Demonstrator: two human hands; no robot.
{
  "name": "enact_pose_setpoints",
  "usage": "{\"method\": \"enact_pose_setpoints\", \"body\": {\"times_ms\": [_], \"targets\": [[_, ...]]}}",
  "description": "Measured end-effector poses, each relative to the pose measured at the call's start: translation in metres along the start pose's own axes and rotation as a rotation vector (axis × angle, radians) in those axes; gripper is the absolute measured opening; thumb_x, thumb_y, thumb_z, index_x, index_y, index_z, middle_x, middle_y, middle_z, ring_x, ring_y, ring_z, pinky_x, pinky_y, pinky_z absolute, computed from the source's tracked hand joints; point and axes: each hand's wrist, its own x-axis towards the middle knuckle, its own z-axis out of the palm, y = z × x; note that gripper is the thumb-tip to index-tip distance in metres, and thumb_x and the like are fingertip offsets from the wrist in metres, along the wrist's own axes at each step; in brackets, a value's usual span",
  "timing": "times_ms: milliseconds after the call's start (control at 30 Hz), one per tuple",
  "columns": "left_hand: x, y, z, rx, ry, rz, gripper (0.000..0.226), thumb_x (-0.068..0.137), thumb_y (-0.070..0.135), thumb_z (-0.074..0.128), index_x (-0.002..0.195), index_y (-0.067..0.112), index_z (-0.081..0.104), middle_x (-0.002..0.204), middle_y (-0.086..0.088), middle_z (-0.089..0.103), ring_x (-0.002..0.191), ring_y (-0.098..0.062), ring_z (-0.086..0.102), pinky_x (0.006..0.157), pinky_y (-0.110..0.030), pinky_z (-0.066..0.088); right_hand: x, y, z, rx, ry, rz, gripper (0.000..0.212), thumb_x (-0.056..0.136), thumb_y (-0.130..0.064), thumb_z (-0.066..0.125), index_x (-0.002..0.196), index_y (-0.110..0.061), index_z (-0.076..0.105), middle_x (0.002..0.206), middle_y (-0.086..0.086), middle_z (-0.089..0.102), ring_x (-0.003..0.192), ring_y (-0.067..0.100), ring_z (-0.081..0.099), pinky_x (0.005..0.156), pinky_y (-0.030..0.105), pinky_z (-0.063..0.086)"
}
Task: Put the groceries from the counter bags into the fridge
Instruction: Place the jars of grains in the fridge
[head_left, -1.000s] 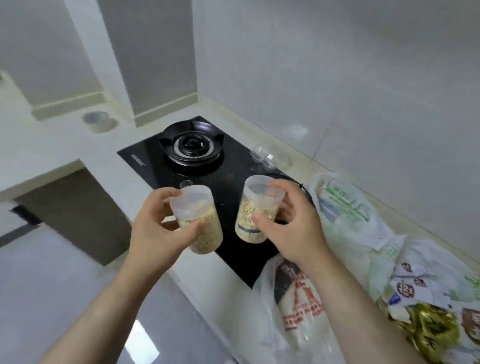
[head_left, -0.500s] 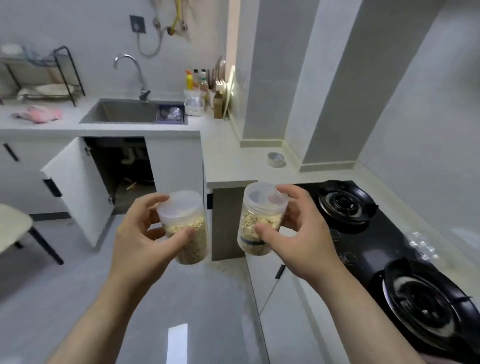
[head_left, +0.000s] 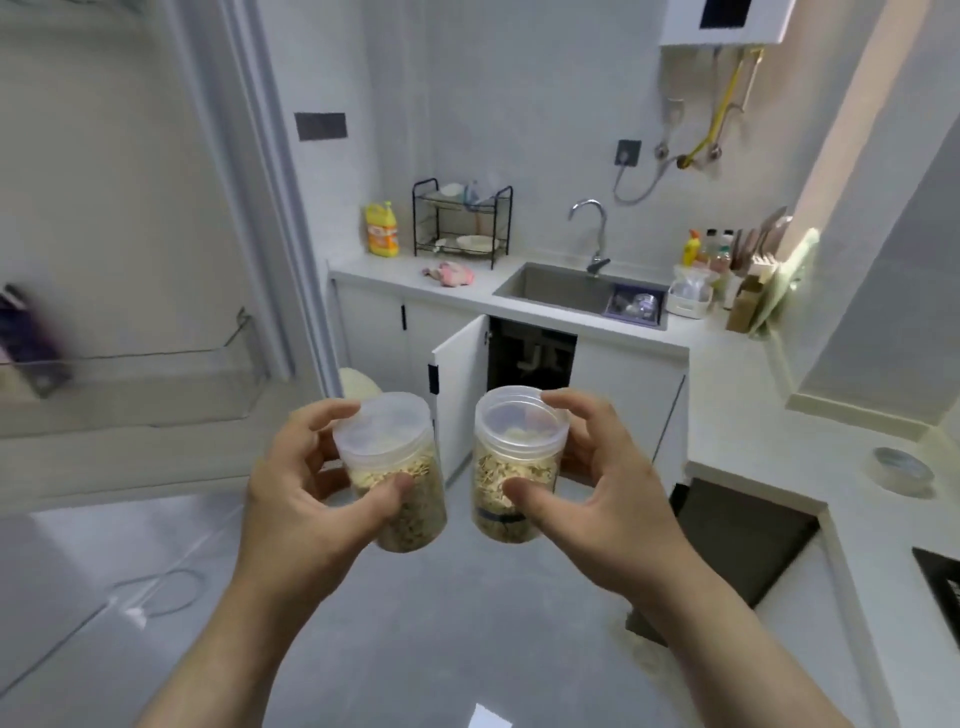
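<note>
— fingers (head_left: 317, 415) of the left hand (head_left: 301, 499), how do they lie?

— they are curled round the left jar (head_left: 400, 483). the thumb presses on its front and the other fingers reach behind, near the lid. so the hand grasps this jar.

— and the right hand (head_left: 597, 493)?

— the same. its thumb is on the front of the right jar (head_left: 511, 467) and the index finger touches the rim of the lid. the hand grasps that jar.

— where are the two jars?

— both are in the air in front of the person, above the grey floor (head_left: 467, 623), upright with a small tilt. they are just beside each other but apart. both are clear plastic, closed with clear lids, with pale flakes inside. the right jar has a dark band near the bottom.

— what is behind them?

— a sink (head_left: 524, 283) with a faucet (head_left: 589, 228), and under it an open cabinet door (head_left: 460, 384). on the counter (head_left: 753, 426) left of the sink stand a dish rack (head_left: 462, 218) and a yellow bottle (head_left: 382, 228), with a pink cloth (head_left: 449, 274) in front of the rack.

— and on the left side?

— a clear shelf (head_left: 130, 384), very blurred. i cannot tell what it belongs to.
</note>
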Motion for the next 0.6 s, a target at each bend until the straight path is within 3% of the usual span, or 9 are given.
{"method": "enact_pose_setpoints", "body": {"times_ms": [300,400,600], "targets": [[0.007,0.004,-0.047,0.187,0.332,-0.050,0.056,0.047,0.043,0.079,0.100,0.047,0.060,0.102,0.004,0.070,0.094,-0.022,0.068,0.084,-0.047,0.056,0.078,-0.002,0.053,0.166,-0.277,-0.172,0.066,0.070,-0.039,0.078,0.123,-0.052,0.042,0.116,-0.022,0.062,0.108,0.003,0.061,0.094,0.031,0.054],[0.011,0.011,-0.051,0.246,0.436,-0.049,0.057,0.045,0.044,0.079,0.098,0.049,0.061,0.102,0.007,0.070,0.094,-0.020,0.068,0.082,-0.043,0.057,0.100,-0.001,0.063,0.216,-0.350,-0.214,0.066,0.070,-0.036,0.079,0.121,-0.055,0.041,0.116,-0.022,0.062,0.107,0.002,0.060,0.094,0.028,0.053],[-0.004,0.024,-0.065,0.326,0.613,-0.029,0.054,0.045,0.042,0.079,0.095,0.048,0.062,0.104,0.005,0.069,0.095,-0.019,0.067,0.081,-0.040,0.055,0.121,-0.004,0.094,0.329,-0.506,-0.310,0.068,0.071,-0.031,0.081,0.113,-0.066,0.041,0.111,-0.033,0.058,0.106,-0.005,0.058,0.086,0.009,0.046]]}}
